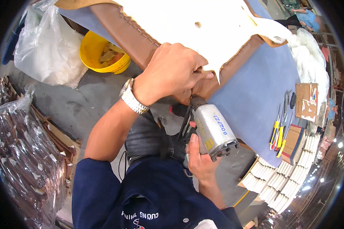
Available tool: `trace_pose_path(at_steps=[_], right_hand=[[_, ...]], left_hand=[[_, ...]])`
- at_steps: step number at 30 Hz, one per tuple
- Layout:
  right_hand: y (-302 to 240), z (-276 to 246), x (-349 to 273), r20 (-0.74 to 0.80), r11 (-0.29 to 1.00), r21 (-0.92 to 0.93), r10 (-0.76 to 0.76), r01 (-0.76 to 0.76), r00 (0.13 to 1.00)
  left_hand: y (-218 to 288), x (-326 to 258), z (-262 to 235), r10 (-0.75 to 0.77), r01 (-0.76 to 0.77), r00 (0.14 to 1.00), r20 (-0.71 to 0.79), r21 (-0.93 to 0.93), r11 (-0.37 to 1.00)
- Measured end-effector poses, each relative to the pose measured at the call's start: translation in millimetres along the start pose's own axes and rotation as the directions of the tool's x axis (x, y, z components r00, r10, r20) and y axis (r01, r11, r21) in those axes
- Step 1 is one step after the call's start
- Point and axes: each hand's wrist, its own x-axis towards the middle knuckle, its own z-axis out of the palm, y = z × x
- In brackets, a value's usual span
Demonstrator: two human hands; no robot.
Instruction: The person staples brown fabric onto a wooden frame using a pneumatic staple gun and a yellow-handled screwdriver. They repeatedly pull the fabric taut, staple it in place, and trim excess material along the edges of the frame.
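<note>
Left fingers: curled together and clamped on the brown leather piece (130,40), at its near corner; some fingertips are hidden.
Left hand: (176,68) knuckles up, wrist bent, a metal watch (133,97) on it; the forearm slants up from the lower left.
Right fingers: wrapped around the handle of a silver-bodied power tool (214,131).
Right hand: (200,160) low, right of the lap, with the tool's dark nose at the leather corner; contact there is unclear.
Leather piece: on a blue-grey work surface (252,91), under a white sheet (218,38) with a small hole.
In the way: the left hand covers part of the leather edge.
Right side: yellow-handled screwdrivers (275,133), a brown box (306,103), rows of pale strips (294,173).
Yellow bucket: (90,49) brown and pale scraps inside.
Clear bag: (49,49) beside the bucket, contents indistinct.
Plastic wrap: (26,152) over stacked brown pieces, lower left.
</note>
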Motion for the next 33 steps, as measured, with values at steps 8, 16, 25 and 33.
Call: trace_pose_path(at_steps=[8,16,25,33], right_hand=[[-27.1,1.9,21.1,0.020,0.977,-0.210,-0.038,0.041,0.999],[-33.1,-6.4,24.1,0.123,0.944,-0.319,-0.052,0.089,0.991],[-42.0,-7.0,21.6,0.019,0.978,-0.059,0.203,-0.201,0.979],[-16.8,-18.8,35.2,0.051,0.976,0.158,0.141,-0.147,0.989]], left_hand=[[-1.3,-1.4,-1.9,-0.040,0.043,0.997,0.068,-0.044,0.998],[-5.1,1.7,-4.9,-0.051,0.058,0.995,0.083,-0.082,0.995],[-6.0,-8.8,2.5,0.000,0.008,0.998,0.057,-0.143,0.990],[-8.6,-1.6,-34.2,-0.029,0.045,0.979,0.200,-0.076,0.996]])
